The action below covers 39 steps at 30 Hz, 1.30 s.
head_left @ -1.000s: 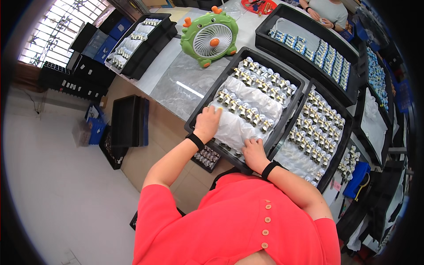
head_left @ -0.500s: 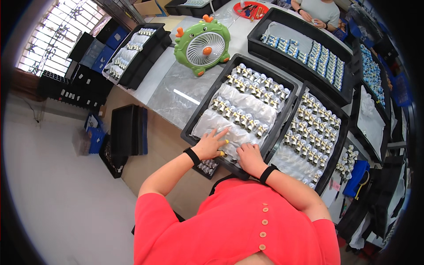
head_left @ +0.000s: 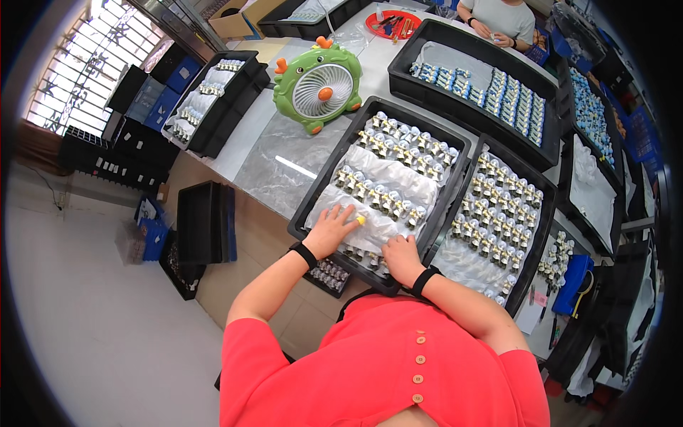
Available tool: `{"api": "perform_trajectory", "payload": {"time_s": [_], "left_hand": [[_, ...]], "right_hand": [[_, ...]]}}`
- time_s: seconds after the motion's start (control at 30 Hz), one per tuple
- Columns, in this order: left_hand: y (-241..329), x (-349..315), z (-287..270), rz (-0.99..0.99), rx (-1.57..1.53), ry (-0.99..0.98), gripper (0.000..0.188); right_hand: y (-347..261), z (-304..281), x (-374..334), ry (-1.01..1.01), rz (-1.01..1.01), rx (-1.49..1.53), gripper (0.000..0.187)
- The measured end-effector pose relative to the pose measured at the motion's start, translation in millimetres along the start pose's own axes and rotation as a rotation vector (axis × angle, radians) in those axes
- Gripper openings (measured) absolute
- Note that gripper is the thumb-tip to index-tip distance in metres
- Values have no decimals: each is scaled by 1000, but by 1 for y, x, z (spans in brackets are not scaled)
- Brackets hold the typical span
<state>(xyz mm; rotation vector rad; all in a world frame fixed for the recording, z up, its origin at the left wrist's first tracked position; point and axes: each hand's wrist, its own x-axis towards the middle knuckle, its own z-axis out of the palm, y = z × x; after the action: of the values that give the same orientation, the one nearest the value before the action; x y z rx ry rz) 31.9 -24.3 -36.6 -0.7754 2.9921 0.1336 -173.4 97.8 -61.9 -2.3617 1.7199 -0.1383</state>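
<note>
Bright barred window (head_left: 92, 67) at upper left, beige tiled floor (head_left: 257, 245) below a grey-marbled tabletop (head_left: 274, 174)

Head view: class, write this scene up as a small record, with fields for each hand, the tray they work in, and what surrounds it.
Left hand: fingers spread on a white sheet; something yellow at one fingertip
Right hand: fingers bent at the sheet's near right corner; grip unclear
Tray: black, with rows of small pieces
To its right: second tray, also with rows of pieces
Beyond, left: green fan
Beyond, right: far tray with blue-and-white pieces; co-worker partly in view
</note>
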Motion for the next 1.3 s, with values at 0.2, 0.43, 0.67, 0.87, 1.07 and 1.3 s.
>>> {"api": "perform_trajectory", "payload": {"time_s": [0.2,0.43,0.67,0.87,1.07,1.3], "left_hand": [[-12,-9,11,-33,-231,-32,14],[-13,-10,15,-81,-268,-186,8],[-14,-3,25,-111,-247,-258,10],[-1,3,10,-146,-268,-319,13],[44,15,-5,45,-491,-151,25],[41,11,18,-57,-423,-259,33]], "right_hand": [[-1,-7,-7,-53,-23,72,14],[-1,-3,-11,-88,-26,154,9],[-1,1,-12,-87,-74,52,12],[-4,4,-14,-103,-73,31,14],[-7,4,-18,-90,-89,50,16],[-5,2,-24,-60,-71,129,17]]}}
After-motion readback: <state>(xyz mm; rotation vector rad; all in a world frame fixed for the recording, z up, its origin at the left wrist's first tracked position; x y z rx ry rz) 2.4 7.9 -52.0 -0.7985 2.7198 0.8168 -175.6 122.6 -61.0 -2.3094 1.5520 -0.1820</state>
